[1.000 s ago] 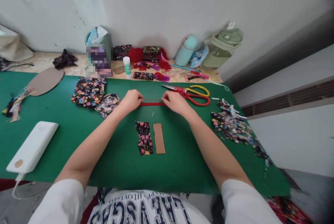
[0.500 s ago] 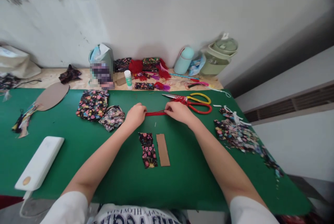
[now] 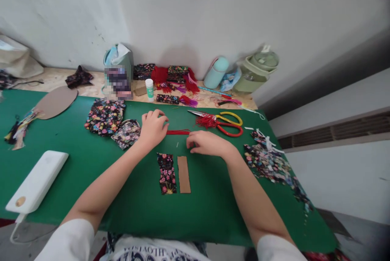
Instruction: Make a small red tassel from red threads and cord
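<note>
A narrow bundle of red threads [image 3: 178,132] lies across the green mat, between my two hands. My left hand [image 3: 153,126] is at the bundle's left end, its fingers loosely bent and apart, with nothing visible in them. Just below the other end hovers my right hand [image 3: 207,143], fingers curled downward and slightly spread, also without anything visible in the grip. Nearer to me, a strip of floral fabric [image 3: 167,173] lies beside a brown cardboard strip [image 3: 184,174]. Scissors [image 3: 217,122] with one yellow and one red handle lie behind my right hand, red fringe against their blades.
Floral fabric pieces [image 3: 105,117] lie left of my left hand, and a white power bank [image 3: 38,180] is farther left. Fabric scraps [image 3: 269,159] are heaped at the right. Along the back stand a glue stick [image 3: 149,90], a light blue bottle [image 3: 215,73] and a green container [image 3: 252,75].
Both hands have let go of the red thread bundle, and their fingers have loosened. My right hand has drawn back slightly toward me. The view has shifted a little.
</note>
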`<state>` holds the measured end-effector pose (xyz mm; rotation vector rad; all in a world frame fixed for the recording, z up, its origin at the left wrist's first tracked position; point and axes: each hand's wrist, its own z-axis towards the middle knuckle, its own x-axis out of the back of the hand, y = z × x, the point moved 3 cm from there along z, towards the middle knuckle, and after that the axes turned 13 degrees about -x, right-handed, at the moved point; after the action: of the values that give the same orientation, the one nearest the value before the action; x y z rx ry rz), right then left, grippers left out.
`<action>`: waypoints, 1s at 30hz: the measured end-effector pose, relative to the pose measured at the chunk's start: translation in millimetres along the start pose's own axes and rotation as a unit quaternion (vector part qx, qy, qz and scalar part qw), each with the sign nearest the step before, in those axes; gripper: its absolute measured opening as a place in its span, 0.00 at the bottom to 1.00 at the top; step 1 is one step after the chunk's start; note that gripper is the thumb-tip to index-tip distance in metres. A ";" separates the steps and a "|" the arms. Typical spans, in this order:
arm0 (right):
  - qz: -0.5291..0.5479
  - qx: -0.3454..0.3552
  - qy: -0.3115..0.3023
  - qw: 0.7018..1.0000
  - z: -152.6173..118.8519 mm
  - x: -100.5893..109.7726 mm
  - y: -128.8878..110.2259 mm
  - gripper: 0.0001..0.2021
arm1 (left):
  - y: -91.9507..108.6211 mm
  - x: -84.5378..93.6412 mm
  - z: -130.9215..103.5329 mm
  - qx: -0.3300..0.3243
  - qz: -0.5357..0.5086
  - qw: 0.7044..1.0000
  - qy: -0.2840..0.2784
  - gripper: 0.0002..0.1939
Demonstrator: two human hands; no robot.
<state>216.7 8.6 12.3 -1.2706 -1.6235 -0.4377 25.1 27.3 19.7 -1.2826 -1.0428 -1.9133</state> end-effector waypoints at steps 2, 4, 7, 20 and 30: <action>-0.011 -0.019 0.002 1.000 0.2 -3.7 -3.2 0.05 | 2.1 5.1 -1.1 -0.006 -0.014 1.000 0.018 0.08; -0.018 -0.046 0.015 0.999 1.3 -7.1 -6.6 0.05 | 4.1 9.9 -1.9 -0.010 -0.025 0.999 0.033 0.08; -0.025 -0.069 0.025 0.997 2.0 -12.0 -11.7 0.05 | 6.3 15.8 -2.5 -0.012 -0.038 0.998 0.048 0.07; 0.185 -0.089 0.174 0.963 -39.6 -31.6 16.9 0.04 | 9.7 23.5 -1.0 -0.029 -0.135 0.990 0.031 0.07; 0.227 -0.428 0.403 0.776 -119.2 -35.6 118.7 0.08 | 7.4 27.4 2.3 -0.038 -0.133 0.990 0.038 0.07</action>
<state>376.2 -54.8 2.4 -1.7090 -0.3044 -1.2890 22.6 23.9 47.8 -1.1488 -1.1587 -2.2014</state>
